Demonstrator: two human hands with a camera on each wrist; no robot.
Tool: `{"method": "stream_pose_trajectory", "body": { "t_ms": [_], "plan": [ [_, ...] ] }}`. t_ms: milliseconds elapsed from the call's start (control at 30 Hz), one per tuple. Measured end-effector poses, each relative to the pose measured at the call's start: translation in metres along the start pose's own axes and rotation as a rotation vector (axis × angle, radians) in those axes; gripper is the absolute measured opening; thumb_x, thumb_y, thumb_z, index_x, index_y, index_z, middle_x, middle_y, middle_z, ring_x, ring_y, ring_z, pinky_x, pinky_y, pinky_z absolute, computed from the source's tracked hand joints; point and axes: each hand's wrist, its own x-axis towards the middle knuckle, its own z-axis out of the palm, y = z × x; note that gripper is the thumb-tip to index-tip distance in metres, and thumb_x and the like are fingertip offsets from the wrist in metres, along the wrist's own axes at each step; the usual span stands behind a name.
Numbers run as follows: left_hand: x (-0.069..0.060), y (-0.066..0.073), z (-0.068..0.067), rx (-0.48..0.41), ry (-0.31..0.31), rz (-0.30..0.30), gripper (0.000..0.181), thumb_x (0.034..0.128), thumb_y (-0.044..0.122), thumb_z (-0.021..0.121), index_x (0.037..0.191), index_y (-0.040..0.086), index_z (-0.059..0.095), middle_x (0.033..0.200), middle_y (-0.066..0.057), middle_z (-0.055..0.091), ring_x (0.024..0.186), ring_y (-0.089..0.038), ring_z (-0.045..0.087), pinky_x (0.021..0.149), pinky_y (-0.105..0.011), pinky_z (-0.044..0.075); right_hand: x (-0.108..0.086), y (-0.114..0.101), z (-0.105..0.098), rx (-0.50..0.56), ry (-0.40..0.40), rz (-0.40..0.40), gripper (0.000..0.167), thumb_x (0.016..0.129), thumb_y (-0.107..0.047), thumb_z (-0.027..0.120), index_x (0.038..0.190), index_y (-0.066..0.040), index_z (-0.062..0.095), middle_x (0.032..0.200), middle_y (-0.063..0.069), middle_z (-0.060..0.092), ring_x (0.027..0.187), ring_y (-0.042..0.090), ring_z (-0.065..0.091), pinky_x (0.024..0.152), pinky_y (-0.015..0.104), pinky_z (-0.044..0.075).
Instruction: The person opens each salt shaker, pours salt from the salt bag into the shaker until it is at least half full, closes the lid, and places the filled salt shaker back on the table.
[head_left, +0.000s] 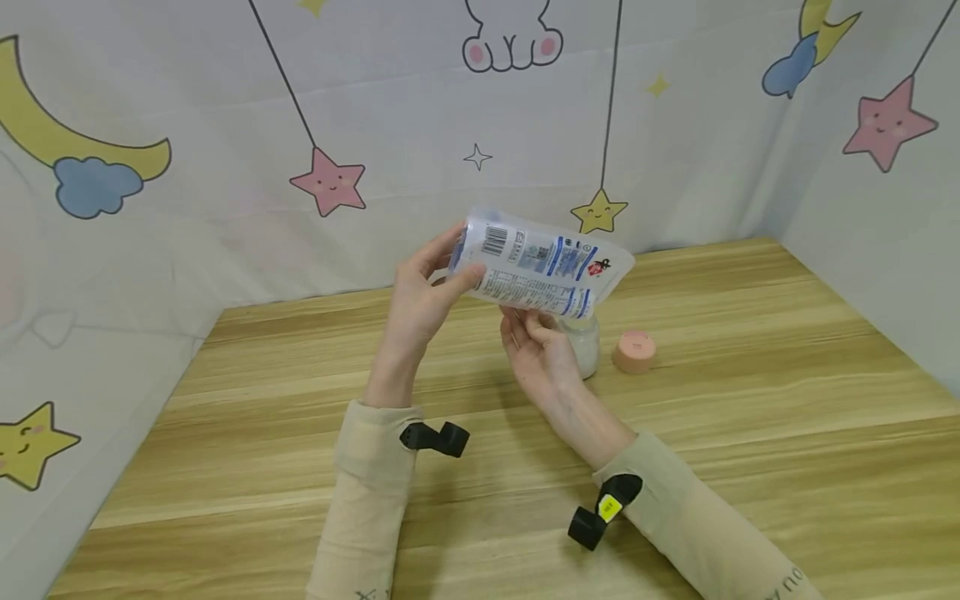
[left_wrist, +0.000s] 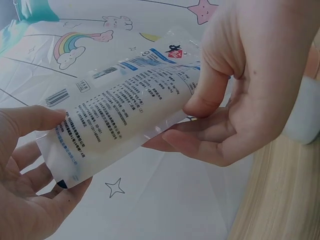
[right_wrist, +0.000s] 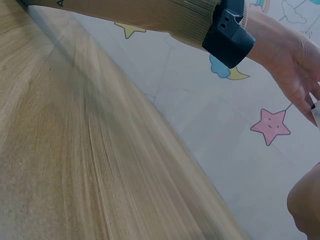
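Observation:
A white printed plastic pouch (head_left: 540, 262) with a barcode and blue marks is held tilted above the table. My left hand (head_left: 427, 287) grips its left end, thumb on the printed face and fingers behind. My right hand (head_left: 546, 358) is at the pouch's lower edge. In the left wrist view, the right thumb and fingers pinch that edge (left_wrist: 192, 112). Just behind the right hand stands a clear jar (head_left: 587, 348) with whitish contents, its mouth partly hidden by the pouch. A round pink lid (head_left: 634, 353) lies to the jar's right.
The wood-grain table (head_left: 262, 467) reaches back to a pale cloth backdrop (head_left: 420, 108) printed with stars and moons. Another pale wall (head_left: 862, 250) borders the right side. Small black cameras (head_left: 442, 438) are strapped to both wrists over beige sleeves.

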Motion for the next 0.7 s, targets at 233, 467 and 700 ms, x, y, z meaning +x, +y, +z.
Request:
{"method": "stream_pose_trajectory", "body": {
  "t_ms": [233,467,700],
  "plan": [
    [0.0011,-0.0030,0.0013,0.004,0.008,0.035,0.053,0.0864,0.010,0.069,0.137,0.016,0.054,0.124,-0.011,0.063,0.105,-0.015,0.055,0.087,-0.030,0.050,0.0016,-0.0009,-0.0011,-0.009,0.001,-0.007,0.008,0.099,-0.012,0.042,0.104,-0.015,0.048,0.101,-0.001,0.063,0.104,0.012,0.060,0.096,0.022,0.045],
    [0.0007,-0.0042,0.0017,-0.006,0.015,0.047,0.052,0.0867,0.010,0.069,0.136,0.016,0.055,0.125,-0.010,0.063,0.105,-0.015,0.055,0.088,-0.031,0.050,0.0034,-0.0009,-0.0021,-0.024,-0.009,-0.003,0.011,0.100,-0.013,0.040,0.105,-0.016,0.049,0.102,0.000,0.062,0.104,0.012,0.060,0.095,0.021,0.045],
    [0.0008,-0.0039,0.0017,-0.012,0.015,0.038,0.051,0.0870,0.010,0.069,0.136,0.016,0.056,0.125,-0.012,0.064,0.103,-0.015,0.054,0.085,-0.029,0.049,0.0025,-0.0005,-0.0023,-0.018,-0.022,-0.006,0.010,0.099,-0.013,0.043,0.102,-0.017,0.052,0.102,-0.002,0.068,0.104,0.011,0.063,0.089,0.021,0.047]
  ]
}}
